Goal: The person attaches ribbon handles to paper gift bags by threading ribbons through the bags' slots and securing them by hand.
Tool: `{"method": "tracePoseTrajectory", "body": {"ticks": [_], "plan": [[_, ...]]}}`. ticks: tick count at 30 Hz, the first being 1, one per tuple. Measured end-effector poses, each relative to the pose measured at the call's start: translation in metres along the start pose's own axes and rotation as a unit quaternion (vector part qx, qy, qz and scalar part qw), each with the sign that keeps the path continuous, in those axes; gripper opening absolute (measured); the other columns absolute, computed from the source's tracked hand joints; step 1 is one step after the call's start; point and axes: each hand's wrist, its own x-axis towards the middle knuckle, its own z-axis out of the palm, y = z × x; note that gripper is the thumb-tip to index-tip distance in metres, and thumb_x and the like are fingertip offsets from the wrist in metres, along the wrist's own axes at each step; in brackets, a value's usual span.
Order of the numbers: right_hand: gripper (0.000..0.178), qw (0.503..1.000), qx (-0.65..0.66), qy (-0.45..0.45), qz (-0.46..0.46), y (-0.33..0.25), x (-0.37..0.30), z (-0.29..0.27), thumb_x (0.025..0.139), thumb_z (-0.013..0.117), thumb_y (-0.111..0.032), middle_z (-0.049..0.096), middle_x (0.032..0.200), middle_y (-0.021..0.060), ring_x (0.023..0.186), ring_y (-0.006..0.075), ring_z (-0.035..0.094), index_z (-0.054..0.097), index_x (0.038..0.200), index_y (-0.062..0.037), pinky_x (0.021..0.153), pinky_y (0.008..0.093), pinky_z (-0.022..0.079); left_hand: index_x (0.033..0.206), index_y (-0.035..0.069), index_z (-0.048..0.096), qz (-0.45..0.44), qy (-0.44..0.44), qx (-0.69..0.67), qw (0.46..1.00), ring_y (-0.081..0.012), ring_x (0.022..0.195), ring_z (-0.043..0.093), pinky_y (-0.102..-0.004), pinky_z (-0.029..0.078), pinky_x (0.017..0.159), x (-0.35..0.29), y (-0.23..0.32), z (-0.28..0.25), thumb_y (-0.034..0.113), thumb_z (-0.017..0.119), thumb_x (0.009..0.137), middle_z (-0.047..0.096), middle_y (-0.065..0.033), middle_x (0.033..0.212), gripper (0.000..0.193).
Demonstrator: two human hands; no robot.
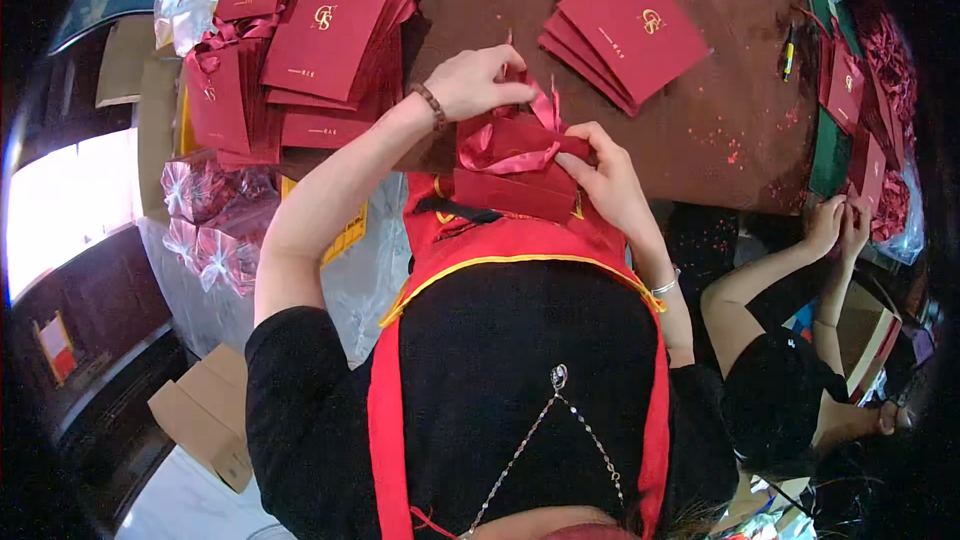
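Note:
A small dark red paper gift bag (pixel 515 192) stands at the table's near edge, against my red apron. Its pink satin ribbon (pixel 530 161) loops across the bag's top. Above the bag, my left hand (pixel 475 85) pinches the ribbon between thumb and fingers; the exact spot of the grip is partly hidden. On the bag's right side my right hand (pixel 603 172) is closed, its thumb lying on the front near the ribbon and its fingers behind. Just beyond lies a fanned stack of flat red bags (pixel 640 35) without visible ribbons.
Ribboned red bags (pixel 325 40) pile up at the left of the brown-covered table (pixel 715 140). Clear plastic packs (pixel 215 225) sit below them. A yellow pen (pixel 789 55) lies to the right. At far right, another person's hands (pixel 840 225) touch red bags. A cardboard box (pixel 208 410) stands lower left.

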Motion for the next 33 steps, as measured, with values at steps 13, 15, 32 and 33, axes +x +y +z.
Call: {"method": "tracePoseTrajectory", "body": {"ticks": [13,15,32,33], "plan": [[0.020,0.999,-0.033,-0.011,-0.034,0.005,0.005,0.004,0.085,0.057,-0.009,0.059,0.088,0.0096,0.077,0.0123,0.054,0.052,0.102,-0.0014,0.066,0.0270,0.044,0.095,0.002,0.059,0.045,0.002,-0.232,0.972,-0.0163,0.073,0.060,-0.0288,0.047,0.068,-0.003,-0.001,0.025,0.021,0.065,0.077,0.063,-0.0076,0.078,0.027],[0.019,0.999,-0.036,-0.020,-0.034,0.010,0.006,0.003,0.085,0.057,-0.008,0.058,0.090,0.0069,0.080,0.0102,0.052,0.051,0.102,-0.0013,0.069,0.0250,0.043,0.095,0.002,0.060,0.050,0.004,-0.157,0.986,-0.0164,0.071,0.060,-0.0298,0.047,0.068,0.000,0.001,0.027,0.029,0.067,0.075,0.063,-0.0075,0.076,0.035],[0.038,0.990,0.140,-0.009,0.023,0.012,0.002,0.026,0.084,0.060,-0.010,0.055,0.106,0.0099,0.100,0.0129,0.050,0.040,0.115,-0.0002,0.089,0.0289,0.041,0.076,0.011,0.051,-0.046,0.084,-0.464,0.880,0.0006,0.045,0.029,-0.0171,0.021,0.041,0.032,0.023,-0.008,0.025,0.057,0.089,0.039,0.0103,0.057,0.019],[0.038,0.990,0.140,-0.008,0.020,0.016,0.004,0.025,0.084,0.060,-0.010,0.055,0.106,0.0099,0.100,0.0129,0.050,0.040,0.115,-0.0002,0.089,0.0289,0.041,0.084,0.009,0.054,-0.023,0.075,-0.428,0.900,-0.0018,0.049,0.036,-0.0178,0.029,0.045,0.034,0.022,-0.010,0.025,0.057,0.089,0.044,0.0079,0.060,0.017]]}}
